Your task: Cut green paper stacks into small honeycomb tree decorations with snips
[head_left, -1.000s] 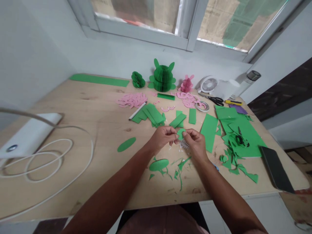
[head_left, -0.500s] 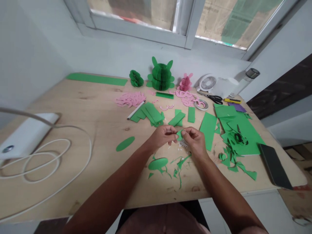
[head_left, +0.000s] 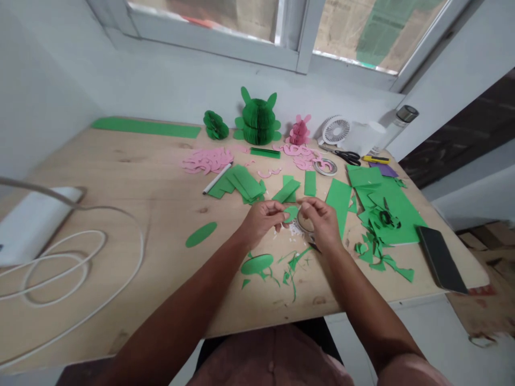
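Between the thumb and fingers of my left hand (head_left: 261,222) is a small rounded piece of green paper (head_left: 290,214). My right hand (head_left: 325,225) is just to its right with thumb and fingertips pinched together; whatever they hold is too small to make out. Partly hidden under the right hand is a roll of tape (head_left: 300,219), with small white scraps (head_left: 295,229) around it. Nearer my body lie a green paper oval (head_left: 257,264) and thin green offcuts (head_left: 295,268). Another green oval (head_left: 201,235) rests left of my left hand.
Green paper strips (head_left: 246,181), a white pen (head_left: 218,178) and pink cutouts (head_left: 209,160) lie beyond my hands. Paper figures (head_left: 258,122), a small fan (head_left: 336,130) and black-handled scissors (head_left: 348,156) are at the back. A phone (head_left: 440,258) lies right; a white cable (head_left: 139,257) loops left.
My right hand has come off the green paper piece and moved slightly right, revealing the tape roll. The left hand still holds the piece. The whole view has shifted slightly.
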`<state>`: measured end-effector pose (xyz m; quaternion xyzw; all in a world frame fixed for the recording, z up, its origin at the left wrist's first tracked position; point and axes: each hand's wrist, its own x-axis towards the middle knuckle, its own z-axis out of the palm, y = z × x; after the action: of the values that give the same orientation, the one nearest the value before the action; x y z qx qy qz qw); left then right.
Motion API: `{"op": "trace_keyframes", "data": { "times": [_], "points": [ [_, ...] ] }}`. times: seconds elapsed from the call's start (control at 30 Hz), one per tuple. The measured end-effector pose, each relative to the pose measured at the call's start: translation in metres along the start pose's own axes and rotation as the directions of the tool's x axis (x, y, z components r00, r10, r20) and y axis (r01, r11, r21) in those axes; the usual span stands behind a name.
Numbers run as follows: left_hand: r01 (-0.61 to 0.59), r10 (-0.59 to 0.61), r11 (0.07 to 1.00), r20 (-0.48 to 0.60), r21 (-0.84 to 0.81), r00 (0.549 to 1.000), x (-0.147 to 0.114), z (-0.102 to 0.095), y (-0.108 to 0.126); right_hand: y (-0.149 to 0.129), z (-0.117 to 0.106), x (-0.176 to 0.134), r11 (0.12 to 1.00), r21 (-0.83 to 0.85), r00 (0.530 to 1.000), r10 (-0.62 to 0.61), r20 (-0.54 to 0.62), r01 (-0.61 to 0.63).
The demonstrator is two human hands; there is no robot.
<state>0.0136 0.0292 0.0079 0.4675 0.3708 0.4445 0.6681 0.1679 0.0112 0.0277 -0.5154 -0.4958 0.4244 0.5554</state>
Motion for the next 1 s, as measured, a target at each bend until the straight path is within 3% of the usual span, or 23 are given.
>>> {"op": "trace_keyframes", "data": {
  "times": [0.1, 0.23, 0.3, 0.4, 0.5, 0.57, 0.67, 0.83, 0.9, 1.0],
  "points": [
    [0.005, -0.005, 1.000, 0.000, 0.011, 1.000, -0.001, 0.000, 0.001, -0.020, -0.021, 0.002, 0.994, -0.084, 0.996, -0.072, -0.058, 0.067],
    [0.009, -0.009, 1.000, 0.003, 0.019, 1.000, -0.003, 0.001, 0.004, -0.034, -0.051, -0.018, 0.937, -0.337, 0.995, -0.079, 0.060, 0.095],
    [0.009, -0.008, 1.000, -0.002, 0.023, 1.000, -0.003, 0.001, 0.005, -0.029, -0.065, -0.035, 0.828, -0.545, 0.989, -0.066, 0.135, 0.130],
    [0.008, -0.008, 1.000, 0.000, 0.016, 1.000, -0.003, 0.001, 0.005, -0.012, -0.082, -0.061, 0.593, -0.786, 0.979, -0.015, 0.206, 0.174],
    [0.002, -0.002, 1.000, 0.031, 0.002, 1.000, -0.003, 0.001, 0.003, 0.004, -0.092, -0.075, 0.371, -0.900, 0.970, -0.010, 0.242, 0.228],
    [0.002, -0.002, 1.000, 0.048, 0.007, 0.999, -0.003, 0.000, 0.001, 0.009, -0.094, -0.078, 0.300, -0.926, 0.969, 0.025, 0.246, 0.228],
    [0.001, -0.002, 1.000, 0.046, 0.017, 0.999, -0.003, 0.000, -0.001, 0.012, -0.094, -0.078, 0.298, -0.929, 0.966, 0.068, 0.250, 0.220],
    [-0.007, 0.005, 1.000, 0.080, 0.021, 0.997, -0.003, -0.001, 0.001, 0.013, -0.096, -0.081, 0.319, -0.916, 0.965, 0.013, 0.261, 0.243],
    [-0.010, 0.008, 1.000, 0.094, 0.015, 0.996, -0.003, -0.001, 0.001, 0.012, -0.098, -0.084, 0.385, -0.898, 0.974, -0.008, 0.227, 0.213],
    [-0.009, 0.005, 1.000, 0.130, 0.027, 0.991, -0.003, -0.002, 0.001, 0.004, -0.098, -0.086, 0.599, -0.791, 0.986, 0.011, 0.167, 0.128]
  ]
}}
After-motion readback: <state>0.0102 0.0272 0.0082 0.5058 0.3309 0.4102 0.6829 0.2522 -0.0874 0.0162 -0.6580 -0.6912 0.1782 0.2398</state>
